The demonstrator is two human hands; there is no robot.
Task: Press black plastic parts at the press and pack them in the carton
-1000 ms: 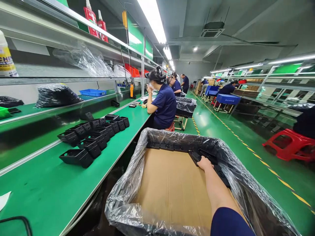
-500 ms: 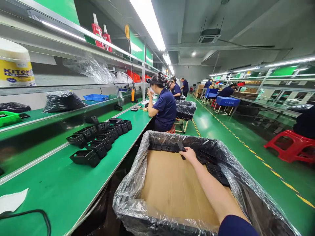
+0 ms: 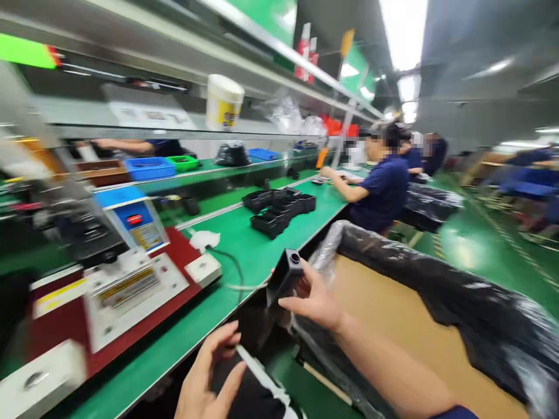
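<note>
Between the thumb and fingers of my right hand [image 3: 321,302] is a black plastic housing [image 3: 283,279], box-shaped, with a round hole near its upper end. It is tilted in the air between the bench edge and the bin. My left hand [image 3: 207,378] is low in the view, in front of the bench, its fingers apart and nothing in them. Several similar black housings [image 3: 273,224] stand grouped on the green bench [image 3: 227,215]. To my right lies the plastic-lined bin [image 3: 336,238] with a cardboard sheet [image 3: 384,302] inside.
At the left of the bench sits a machine with a dark red base [image 3: 179,244], a metal fixture [image 3: 131,291] and white blocks [image 3: 203,270]. A cable [image 3: 238,265] crosses the bench. Blue [image 3: 151,169] and green [image 3: 183,163] trays sit on a shelf. A co-worker [image 3: 384,180] sits farther along.
The view has swung left, bringing the machine in. My right hand has moved from the bin's far side to near the bench edge, now with a black housing. My left hand has appeared.
</note>
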